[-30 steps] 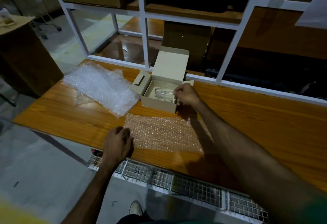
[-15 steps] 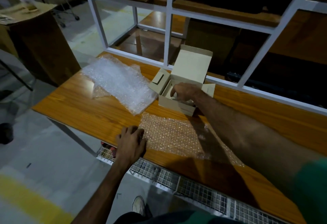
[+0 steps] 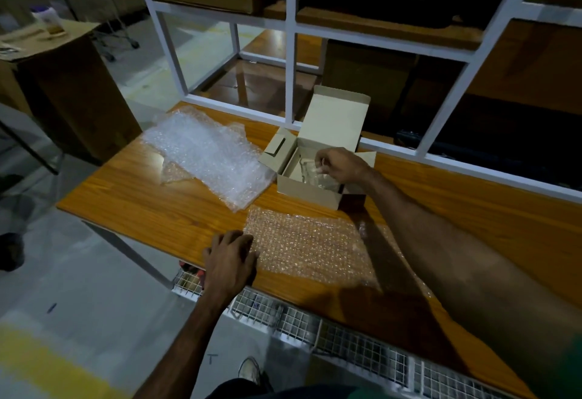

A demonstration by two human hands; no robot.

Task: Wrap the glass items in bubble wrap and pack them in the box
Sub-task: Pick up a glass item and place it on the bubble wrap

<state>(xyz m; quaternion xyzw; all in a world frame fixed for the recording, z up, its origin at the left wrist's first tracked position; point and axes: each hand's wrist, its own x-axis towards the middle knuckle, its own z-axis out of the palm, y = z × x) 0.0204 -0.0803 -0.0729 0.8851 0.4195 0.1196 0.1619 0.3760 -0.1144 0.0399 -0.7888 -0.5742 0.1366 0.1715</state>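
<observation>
- Right hand (image 3: 341, 165) is reaching into the open cardboard box (image 3: 307, 189); grip is curled and pinching the top of a clear wrapped item (image 3: 311, 171) sitting inside the box.
- What the item is exactly: can't tell, it's translucent and partly hidden by the hand.
- Box is sitting on the wooden tabletop (image 3: 157, 206), lid flap standing upright at the back, side flap folded out to the left.
- Left hand (image 3: 231, 261) is lying palm down at the near edge of the tabletop, fingers loosely spread, resting on the left edge of a flat bubble wrap sheet (image 3: 310, 249). Not gripping anything.
- That flat sheet is lying just in front of the box, running under the right forearm.
- A second, crumpled bubble wrap pile (image 3: 204, 153) is lying left of the box, its right edge just beside the box's side flap.
- White metal frame (image 3: 291, 77) is standing along the far edge of the tabletop.
- Wire mesh tray (image 3: 346, 338) is hanging under the near edge.
- Tall cardboard carton (image 3: 72, 96) is standing on the floor to the left, with a small container (image 3: 48, 20) on top; blurred, can't identify it.
</observation>
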